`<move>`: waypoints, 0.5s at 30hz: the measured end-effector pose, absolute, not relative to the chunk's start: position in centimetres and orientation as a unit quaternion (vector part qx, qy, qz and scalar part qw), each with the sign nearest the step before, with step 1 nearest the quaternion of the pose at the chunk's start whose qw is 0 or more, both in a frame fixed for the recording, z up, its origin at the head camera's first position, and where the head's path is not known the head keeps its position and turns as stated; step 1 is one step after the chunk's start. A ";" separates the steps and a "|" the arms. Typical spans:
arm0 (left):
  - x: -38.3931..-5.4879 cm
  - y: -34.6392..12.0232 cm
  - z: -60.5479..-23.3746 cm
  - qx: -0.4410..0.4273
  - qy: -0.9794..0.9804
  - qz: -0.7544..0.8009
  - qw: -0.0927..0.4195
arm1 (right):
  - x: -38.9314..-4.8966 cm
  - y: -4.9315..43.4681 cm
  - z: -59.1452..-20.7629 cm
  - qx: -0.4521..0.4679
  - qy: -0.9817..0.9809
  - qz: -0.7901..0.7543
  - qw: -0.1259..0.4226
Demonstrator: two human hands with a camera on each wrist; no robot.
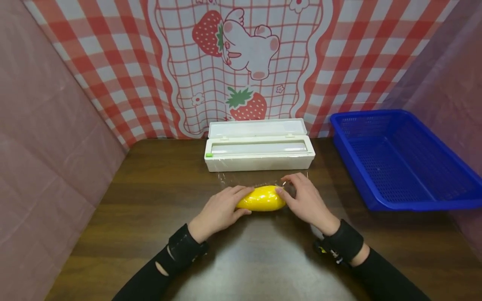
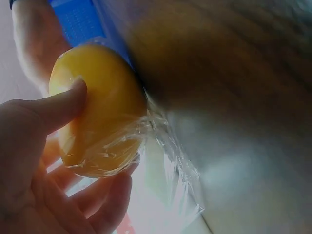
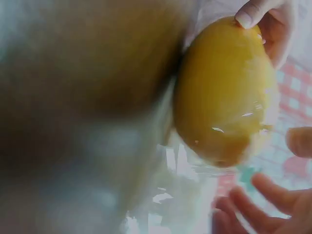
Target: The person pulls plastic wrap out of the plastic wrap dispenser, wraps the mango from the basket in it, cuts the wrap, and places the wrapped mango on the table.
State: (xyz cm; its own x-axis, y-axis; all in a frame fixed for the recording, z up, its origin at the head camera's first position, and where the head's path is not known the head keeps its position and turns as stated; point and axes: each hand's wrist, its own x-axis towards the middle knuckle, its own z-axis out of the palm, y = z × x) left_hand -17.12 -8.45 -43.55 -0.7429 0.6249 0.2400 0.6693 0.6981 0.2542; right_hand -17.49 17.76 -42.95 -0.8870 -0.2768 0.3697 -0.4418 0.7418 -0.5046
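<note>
A smooth yellow oval fruit (image 1: pixel 262 199), mango-like in shape, lies on the table with clear cling film (image 2: pixel 170 161) wrapped over it. My left hand (image 1: pixel 222 208) grips its left end; in the left wrist view the thumb (image 2: pixel 61 107) presses on one side while the fingers curl round the other. At the right end is my right hand (image 1: pixel 306 202), its thumb tip overlapping the fruit in the head view. The right wrist view shows that hand's fingers (image 3: pixel 273 192) and thumb spread apart beside the film-covered end. Crinkled film trails toward the white dispenser box.
Behind the hands stands the white cling film dispenser box (image 1: pixel 260 164), its lid (image 1: pixel 257 127) raised and a green slider (image 1: pixel 208 155) at its left. A blue plastic basket (image 1: pixel 376 200) occupies the right side. A red checked cloth (image 1: pixel 124 62) hangs at the back of the table (image 1: pixel 150 188).
</note>
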 end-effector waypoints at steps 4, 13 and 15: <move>-17.6 -8.6 -43.4 -0.351 -0.919 -0.173 0.044 | -16.8 17.4 -41.7 0.266 -0.898 0.263 0.232; -19.4 -9.1 -42.9 -0.353 -0.911 -0.213 -0.027 | -16.6 17.2 -42.2 0.366 -0.905 0.142 0.162; -19.8 -9.2 -42.9 -0.345 -0.909 -0.231 -0.045 | -16.9 17.3 -42.5 0.360 -0.910 0.145 0.149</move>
